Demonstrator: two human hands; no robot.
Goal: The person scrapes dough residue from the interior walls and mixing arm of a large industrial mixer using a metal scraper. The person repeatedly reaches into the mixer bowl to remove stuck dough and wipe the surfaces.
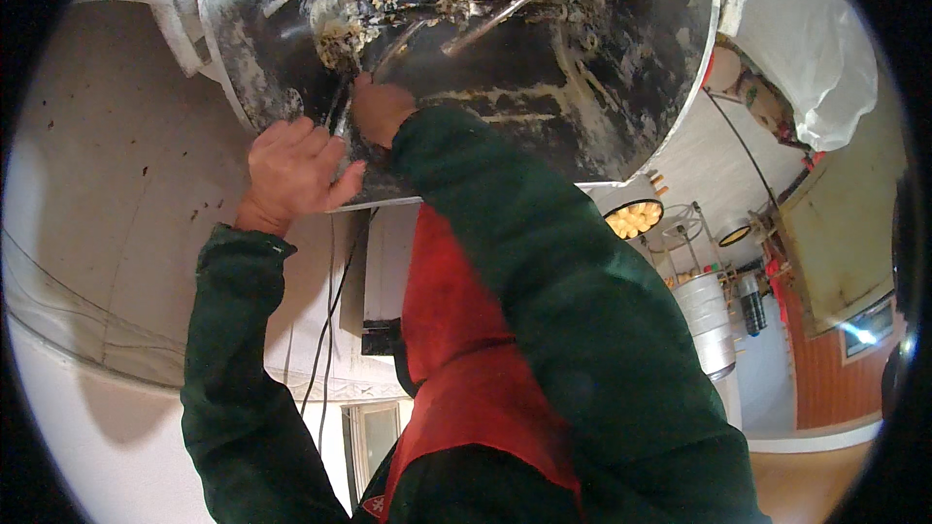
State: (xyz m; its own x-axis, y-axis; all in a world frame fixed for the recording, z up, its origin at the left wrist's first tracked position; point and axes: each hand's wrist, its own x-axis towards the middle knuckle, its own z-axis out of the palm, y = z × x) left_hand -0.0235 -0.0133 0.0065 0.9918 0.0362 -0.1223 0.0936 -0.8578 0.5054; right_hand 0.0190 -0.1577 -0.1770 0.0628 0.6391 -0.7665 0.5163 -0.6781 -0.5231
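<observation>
A wide, dark metal casing (636,126) with a pale rim and crusty deposits opens at the top of the view. At its lower left rim, my left hand (294,170) has its fingers bent over the edge and its thumb pointing right. Inside the casing my right hand (383,112) is closed, close to a slim metal rod (342,112); what lies within its fingers is hidden. Just above it a thin bent tube (396,50) runs up and right. A thicker coppery pipe (515,8) slants across the inside. Yellowish clumps (342,44) cling near the left fitting.
Black cables (328,330) hang below the casing on the left. A pale wall (107,184) stands at left. To the right are a tray of round yellow items (635,220), a metal pot (707,325), a translucent plastic bag (825,58) and a greenish panel (843,223).
</observation>
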